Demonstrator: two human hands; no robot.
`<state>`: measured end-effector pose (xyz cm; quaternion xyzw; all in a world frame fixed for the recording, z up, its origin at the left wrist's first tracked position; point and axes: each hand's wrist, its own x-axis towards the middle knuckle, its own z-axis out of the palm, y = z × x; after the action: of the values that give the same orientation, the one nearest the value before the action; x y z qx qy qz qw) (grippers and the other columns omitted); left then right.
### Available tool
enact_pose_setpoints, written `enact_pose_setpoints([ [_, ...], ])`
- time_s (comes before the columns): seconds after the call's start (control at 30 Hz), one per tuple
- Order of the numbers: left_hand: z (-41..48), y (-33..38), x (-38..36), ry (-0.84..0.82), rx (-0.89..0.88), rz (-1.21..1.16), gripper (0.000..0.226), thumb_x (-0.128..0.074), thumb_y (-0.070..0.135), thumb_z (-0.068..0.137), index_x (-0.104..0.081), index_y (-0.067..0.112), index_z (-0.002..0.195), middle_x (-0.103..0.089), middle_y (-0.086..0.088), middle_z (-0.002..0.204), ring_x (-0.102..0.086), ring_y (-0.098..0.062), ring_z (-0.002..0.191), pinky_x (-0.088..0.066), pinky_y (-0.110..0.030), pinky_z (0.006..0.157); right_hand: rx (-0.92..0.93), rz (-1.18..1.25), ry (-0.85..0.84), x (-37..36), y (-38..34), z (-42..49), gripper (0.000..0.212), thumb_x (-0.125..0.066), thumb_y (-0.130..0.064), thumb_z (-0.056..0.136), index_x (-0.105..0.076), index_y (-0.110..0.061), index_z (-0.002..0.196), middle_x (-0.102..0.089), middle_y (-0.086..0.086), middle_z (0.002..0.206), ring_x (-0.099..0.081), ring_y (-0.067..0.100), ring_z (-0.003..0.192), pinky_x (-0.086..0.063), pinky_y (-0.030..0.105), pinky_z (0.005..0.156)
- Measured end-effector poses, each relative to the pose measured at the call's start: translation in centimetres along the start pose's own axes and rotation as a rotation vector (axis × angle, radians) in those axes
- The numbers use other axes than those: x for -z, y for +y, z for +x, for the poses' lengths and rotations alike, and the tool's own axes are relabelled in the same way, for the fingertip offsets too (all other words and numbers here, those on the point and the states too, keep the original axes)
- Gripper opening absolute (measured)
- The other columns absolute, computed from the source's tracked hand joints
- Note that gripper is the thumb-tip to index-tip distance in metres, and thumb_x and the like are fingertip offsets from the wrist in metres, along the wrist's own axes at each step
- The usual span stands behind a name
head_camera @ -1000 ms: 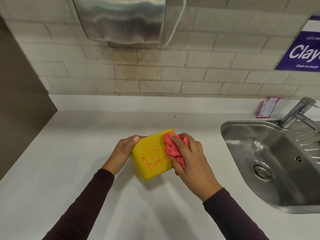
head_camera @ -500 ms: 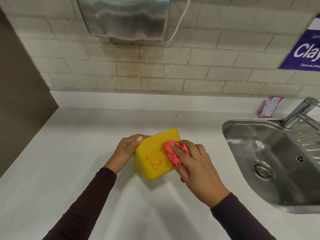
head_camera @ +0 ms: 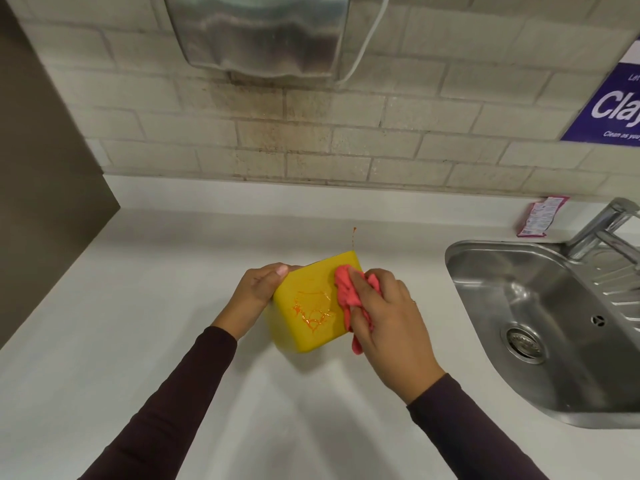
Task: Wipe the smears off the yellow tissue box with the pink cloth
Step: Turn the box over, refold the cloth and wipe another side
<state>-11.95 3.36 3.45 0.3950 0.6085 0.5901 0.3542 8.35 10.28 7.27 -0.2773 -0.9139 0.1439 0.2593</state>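
Note:
The yellow tissue box stands on the white counter, tilted toward me. Orange smears streak the middle of its top face. My left hand grips the box's left side, thumb on the top edge. My right hand is closed on the crumpled pink cloth and presses it against the right part of the top face, beside the smears. A tail of the cloth hangs down past the box's right edge.
A steel sink with a tap lies to the right. A small pink sachet leans at the wall. An orange streak marks the counter behind the box. A steel dispenser hangs on the brick wall; a dark panel stands left.
My right hand has slid the pink cloth over the right side of the box's top, down and then back toward the far edge. My left hand keeps its hold. The smears look thinner at their upper part.

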Motion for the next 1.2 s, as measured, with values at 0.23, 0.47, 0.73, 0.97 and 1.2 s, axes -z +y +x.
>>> enact_pose_setpoints([
  [0.23,0.2,-0.2,-0.2,0.047,0.009,-0.020,0.036,-0.046,0.047,0.078,-0.071,0.026,0.091,-0.073,0.006,0.084,-0.067,-0.005,0.080,-0.051,-0.011,0.073,-0.004,0.050,0.004,-1.3,-3.0,2.1,0.048,-0.039,-0.028,0.090,-0.047,-0.013,0.135,-0.053,0.012,0.114,-0.052,0.030,0.093,-0.049,0.043,0.077],
  [0.47,0.0,0.0,0.0,0.028,0.011,0.010,0.041,-0.045,0.053,0.075,-0.070,0.026,0.093,-0.071,0.000,0.091,-0.065,-0.011,0.086,-0.050,-0.014,0.077,0.021,-0.004,-0.036,-0.4,-1.3,0.2,0.050,-0.033,-0.034,0.090,-0.052,-0.012,0.131,-0.057,0.012,0.114,-0.056,0.030,0.088,-0.052,0.043,0.072],
  [0.73,-0.1,-0.1,-0.3,0.024,0.024,-0.001,0.054,-0.043,0.061,0.069,-0.071,0.023,0.097,-0.072,-0.008,0.097,-0.065,-0.017,0.092,-0.050,-0.026,0.084,0.035,0.016,-0.006,-1.1,-2.9,1.9,0.046,-0.039,-0.027,0.091,-0.050,-0.012,0.133,-0.056,0.013,0.117,-0.056,0.031,0.088,-0.050,0.042,0.074],
  [0.97,0.2,-0.2,-0.2,0.034,0.018,-0.018,0.047,-0.045,0.059,0.068,-0.072,0.028,0.090,-0.074,0.002,0.087,-0.067,-0.010,0.085,-0.052,-0.020,0.078,0.156,-0.065,-0.109,-0.1,-1.5,-0.6,0.047,-0.042,-0.031,0.089,-0.053,-0.013,0.131,-0.061,0.013,0.114,-0.058,0.030,0.081,-0.052,0.041,0.068],
  [1.2,0.0,-0.2,-0.4,0.032,0.018,0.007,0.052,-0.043,0.060,0.068,-0.070,0.025,0.096,-0.071,-0.002,0.092,-0.065,-0.011,0.086,-0.051,-0.018,0.078,-0.006,0.017,0.011,-0.7,-2.3,1.2,0.049,-0.035,-0.029,0.088,-0.053,-0.009,0.130,-0.058,0.015,0.114,-0.056,0.032,0.087,-0.050,0.045,0.074],
])
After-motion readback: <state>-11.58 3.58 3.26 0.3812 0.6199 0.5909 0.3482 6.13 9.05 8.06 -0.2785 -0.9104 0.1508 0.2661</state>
